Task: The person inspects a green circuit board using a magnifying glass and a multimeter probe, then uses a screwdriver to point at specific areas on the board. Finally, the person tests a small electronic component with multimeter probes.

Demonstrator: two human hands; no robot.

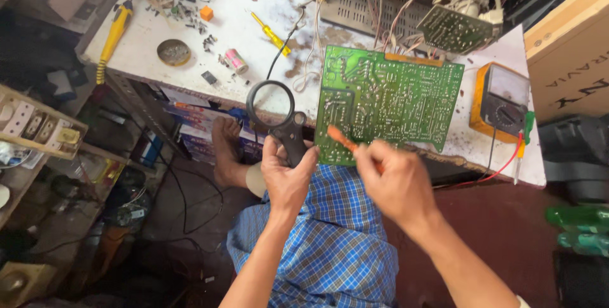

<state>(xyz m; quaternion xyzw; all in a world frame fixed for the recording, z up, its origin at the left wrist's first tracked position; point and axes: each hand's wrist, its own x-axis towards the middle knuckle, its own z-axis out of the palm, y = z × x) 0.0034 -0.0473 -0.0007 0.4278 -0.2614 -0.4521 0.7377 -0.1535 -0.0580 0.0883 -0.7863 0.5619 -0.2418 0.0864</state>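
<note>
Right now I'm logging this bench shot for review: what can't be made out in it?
Head view:
- Orange tool in the right hand: motion-blurred, tip unclear.
- Green circuit board: solder points too small.
- Magnifying glass handle: hidden by the left hand.
- Yellow meter: dial unreadable.

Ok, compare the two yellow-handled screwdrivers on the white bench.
The large screwdriver lies at the bench's left edge, pointing toward the far side; the small screwdriver lies mid-bench on a diagonal. The large one has a thick, opaque handle with a dark band; the small one is slim and looks translucent. Both lie flat, untouched, far from the left hand and right hand.
</note>
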